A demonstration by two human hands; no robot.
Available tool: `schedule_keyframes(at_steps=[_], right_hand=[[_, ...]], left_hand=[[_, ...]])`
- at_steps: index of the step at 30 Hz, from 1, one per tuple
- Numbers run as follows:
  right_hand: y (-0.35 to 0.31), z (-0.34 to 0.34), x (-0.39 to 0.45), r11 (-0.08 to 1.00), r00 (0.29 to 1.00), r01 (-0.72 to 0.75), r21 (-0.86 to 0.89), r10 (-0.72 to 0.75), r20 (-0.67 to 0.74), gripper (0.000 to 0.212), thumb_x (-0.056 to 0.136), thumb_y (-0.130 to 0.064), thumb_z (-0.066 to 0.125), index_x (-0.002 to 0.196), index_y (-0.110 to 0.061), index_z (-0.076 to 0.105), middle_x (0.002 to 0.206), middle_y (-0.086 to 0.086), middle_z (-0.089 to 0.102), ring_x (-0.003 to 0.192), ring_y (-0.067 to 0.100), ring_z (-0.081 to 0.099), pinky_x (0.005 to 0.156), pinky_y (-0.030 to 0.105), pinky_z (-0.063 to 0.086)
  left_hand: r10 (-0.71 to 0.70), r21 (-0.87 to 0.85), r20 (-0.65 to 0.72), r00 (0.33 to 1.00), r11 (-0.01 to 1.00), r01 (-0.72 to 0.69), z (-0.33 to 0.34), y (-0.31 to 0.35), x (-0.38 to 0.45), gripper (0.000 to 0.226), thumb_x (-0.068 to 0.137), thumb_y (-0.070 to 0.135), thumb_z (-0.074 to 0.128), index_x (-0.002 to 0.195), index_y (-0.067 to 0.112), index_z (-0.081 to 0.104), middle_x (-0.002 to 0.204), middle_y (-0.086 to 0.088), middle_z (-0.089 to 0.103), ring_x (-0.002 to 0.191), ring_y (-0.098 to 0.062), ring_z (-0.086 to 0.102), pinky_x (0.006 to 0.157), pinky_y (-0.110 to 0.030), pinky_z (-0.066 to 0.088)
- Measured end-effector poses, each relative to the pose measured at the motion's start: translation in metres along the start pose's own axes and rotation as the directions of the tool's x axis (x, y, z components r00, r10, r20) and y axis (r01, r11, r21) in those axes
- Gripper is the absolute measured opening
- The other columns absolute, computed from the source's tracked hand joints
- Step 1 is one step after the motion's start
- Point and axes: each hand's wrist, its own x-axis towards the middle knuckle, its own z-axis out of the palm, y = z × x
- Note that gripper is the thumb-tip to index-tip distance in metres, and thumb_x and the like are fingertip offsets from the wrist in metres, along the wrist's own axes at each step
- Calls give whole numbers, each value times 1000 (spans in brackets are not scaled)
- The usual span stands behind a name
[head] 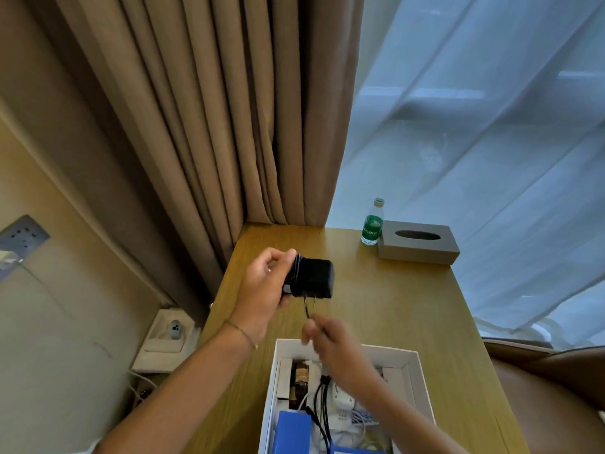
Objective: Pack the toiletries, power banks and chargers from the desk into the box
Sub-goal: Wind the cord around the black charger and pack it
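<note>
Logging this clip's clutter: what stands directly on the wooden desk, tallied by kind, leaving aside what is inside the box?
Green-labelled clear plastic water bottle: 1
Grey rectangular tissue box: 1
Open white cardboard box: 1
Total: 3

Soft daylight through the sheer curtain (474, 126) (right hand (330, 342) motion-blurred), edges warped.
</note>
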Motion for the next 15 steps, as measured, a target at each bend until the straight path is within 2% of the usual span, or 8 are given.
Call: schedule_keyframes(at_steps=[2,3,5,7,8,11,13,15], right_hand=[[-5,11,-10,988,993,-43,-149,59,106,27,106,-31,45,86,-29,64,76,-6,66,63,11,59,65,28,54],[-10,10,-12,974,988,-26,-227,60,145,27,106,-31,45,88,-32,65,84,-1,70,70,17,65,71,30,57],[-23,-2,-15,943,984,30,-331,30,174,29,105,-29,46,85,-38,64,86,-1,72,72,11,67,71,28,57],[-35,-23,-12,914,991,74,-399,-24,129,28,104,-30,48,82,-38,63,74,-5,67,56,-1,58,54,18,48],[-38,-34,-8,890,992,107,-444,-65,108,25,103,-31,48,84,-36,64,71,-6,65,53,-3,55,51,16,44],[-38,-63,8,877,982,174,-448,-120,146,25,103,-32,51,85,-27,69,66,-7,60,53,2,49,53,16,40],[-25,-73,15,903,985,162,-397,-123,123,27,102,-33,55,79,-26,69,61,-6,55,51,4,44,54,17,37],[-9,-73,18,922,989,143,-360,-125,74,25,100,-32,59,79,-23,70,59,-5,54,51,5,42,54,19,36]], left_hand=[[168,282,-183,969,953,-112,-1,-12,8,23,95,37,64,81,20,56,78,0,65,67,-9,63,51,-22,47],[266,433,-194,944,887,-161,-4,-18,10,22,95,36,64,82,20,56,76,2,64,68,-8,62,53,-22,48],[354,638,-121,928,743,-200,-11,-30,9,22,95,39,64,81,25,55,71,8,63,67,-7,61,52,-27,52],[295,742,24,955,635,-215,-17,-42,5,22,94,44,62,81,28,53,68,8,63,63,-6,62,52,-36,55],[232,765,105,967,603,-228,-19,-47,3,22,93,46,61,81,29,53,68,7,63,63,-7,62,53,-40,56],[35,742,298,954,620,-255,-20,-51,-5,19,91,49,61,84,32,55,73,5,66,69,-13,65,59,-41,59],[-40,658,398,916,708,-256,-18,-50,-9,17,92,43,62,85,29,58,74,-1,67,70,-19,65,61,-41,59],[-69,551,448,892,806,-214,-17,-48,-11,20,94,39,63,87,21,59,75,-4,66,66,-19,59,57,-35,52]])
